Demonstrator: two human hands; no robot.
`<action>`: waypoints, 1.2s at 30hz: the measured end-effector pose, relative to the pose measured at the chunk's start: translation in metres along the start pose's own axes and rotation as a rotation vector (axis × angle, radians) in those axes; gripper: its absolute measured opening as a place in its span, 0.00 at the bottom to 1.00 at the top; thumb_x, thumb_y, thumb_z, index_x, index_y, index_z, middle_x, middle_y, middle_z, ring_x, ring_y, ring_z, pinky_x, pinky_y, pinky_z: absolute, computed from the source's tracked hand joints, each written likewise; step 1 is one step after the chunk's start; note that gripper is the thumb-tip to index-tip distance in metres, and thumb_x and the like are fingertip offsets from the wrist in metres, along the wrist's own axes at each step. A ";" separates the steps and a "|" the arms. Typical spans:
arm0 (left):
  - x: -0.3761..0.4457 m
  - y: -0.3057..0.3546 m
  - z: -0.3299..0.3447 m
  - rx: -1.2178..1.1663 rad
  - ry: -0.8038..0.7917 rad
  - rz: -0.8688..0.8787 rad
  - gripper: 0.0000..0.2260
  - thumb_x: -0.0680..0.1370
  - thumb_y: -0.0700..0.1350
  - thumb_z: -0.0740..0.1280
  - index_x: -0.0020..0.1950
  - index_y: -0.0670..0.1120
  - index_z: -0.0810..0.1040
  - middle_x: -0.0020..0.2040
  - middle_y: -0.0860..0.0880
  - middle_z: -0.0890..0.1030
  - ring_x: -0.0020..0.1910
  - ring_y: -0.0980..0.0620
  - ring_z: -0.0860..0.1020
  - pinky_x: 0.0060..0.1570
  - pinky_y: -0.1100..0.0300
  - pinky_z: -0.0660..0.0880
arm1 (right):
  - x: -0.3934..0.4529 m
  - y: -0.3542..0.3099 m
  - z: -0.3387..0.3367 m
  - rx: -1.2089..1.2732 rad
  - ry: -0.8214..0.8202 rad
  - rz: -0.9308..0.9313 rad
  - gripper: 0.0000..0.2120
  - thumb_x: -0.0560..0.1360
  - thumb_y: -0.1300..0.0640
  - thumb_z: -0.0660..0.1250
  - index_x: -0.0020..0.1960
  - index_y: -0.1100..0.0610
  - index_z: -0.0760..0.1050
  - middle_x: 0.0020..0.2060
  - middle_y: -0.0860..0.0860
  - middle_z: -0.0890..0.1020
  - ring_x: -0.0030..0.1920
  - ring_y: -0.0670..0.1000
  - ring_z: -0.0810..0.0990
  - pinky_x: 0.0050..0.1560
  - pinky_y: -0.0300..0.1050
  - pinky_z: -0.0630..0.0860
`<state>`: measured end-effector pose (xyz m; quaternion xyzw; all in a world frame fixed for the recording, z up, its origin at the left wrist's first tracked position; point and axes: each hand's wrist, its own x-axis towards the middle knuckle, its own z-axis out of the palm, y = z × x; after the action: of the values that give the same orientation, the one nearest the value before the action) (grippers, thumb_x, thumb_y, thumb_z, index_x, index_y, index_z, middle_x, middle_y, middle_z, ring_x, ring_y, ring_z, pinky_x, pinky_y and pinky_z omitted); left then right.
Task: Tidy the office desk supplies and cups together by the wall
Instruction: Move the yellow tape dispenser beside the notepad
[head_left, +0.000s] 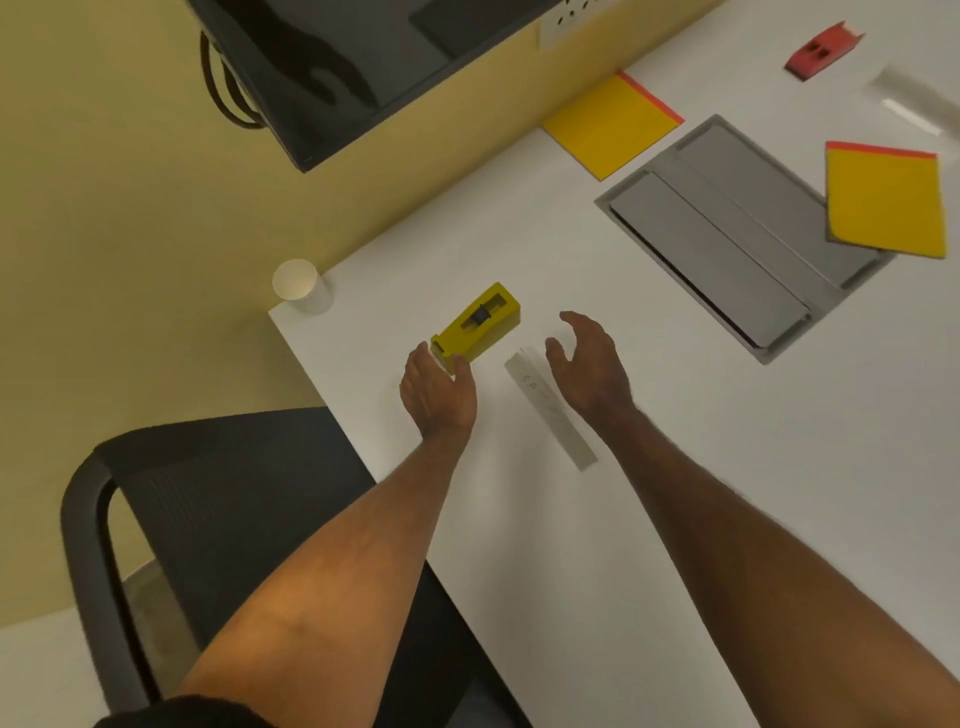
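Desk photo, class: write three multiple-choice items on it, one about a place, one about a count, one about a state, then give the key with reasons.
1. Where does the paper cup stand?
A. at the desk's corner by the wall
B. on the grey panel
C. beside the red box

2. How many yellow notepads lie on the desk?
A. one
B. two
C. four

3. What is the right hand doing?
A. gripping the ruler
B. hanging open above the ruler
C. holding the cup

Key: A, the cup sits at the corner; B, one notepad by the wall, one notepad on the panel's edge; B, its fingers hold nothing over the ruler.
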<state>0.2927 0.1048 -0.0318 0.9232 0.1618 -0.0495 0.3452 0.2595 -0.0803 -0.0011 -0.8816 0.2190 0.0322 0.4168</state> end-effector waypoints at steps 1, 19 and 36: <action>0.006 0.003 0.003 -0.015 -0.011 -0.015 0.24 0.84 0.51 0.61 0.77 0.42 0.65 0.75 0.42 0.71 0.73 0.40 0.69 0.73 0.45 0.65 | 0.010 -0.004 0.005 0.003 -0.016 0.006 0.24 0.83 0.47 0.60 0.76 0.51 0.66 0.75 0.47 0.70 0.75 0.51 0.66 0.72 0.48 0.64; 0.042 0.001 0.045 -0.591 0.111 -0.433 0.15 0.81 0.45 0.70 0.68 0.47 0.75 0.62 0.49 0.80 0.59 0.51 0.80 0.53 0.67 0.76 | 0.111 -0.021 0.049 0.210 -0.286 0.175 0.21 0.83 0.52 0.61 0.75 0.51 0.70 0.63 0.47 0.77 0.57 0.43 0.76 0.51 0.30 0.68; 0.130 0.057 0.067 -0.478 0.011 -0.187 0.11 0.75 0.40 0.73 0.57 0.46 0.84 0.43 0.61 0.82 0.42 0.67 0.80 0.47 0.69 0.78 | 0.147 0.003 0.028 0.464 -0.071 0.279 0.21 0.74 0.46 0.71 0.67 0.45 0.78 0.59 0.51 0.81 0.59 0.46 0.80 0.61 0.50 0.79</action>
<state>0.4357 0.0549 -0.0735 0.7967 0.2555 -0.0368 0.5465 0.3940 -0.1138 -0.0566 -0.7222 0.3251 0.0691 0.6065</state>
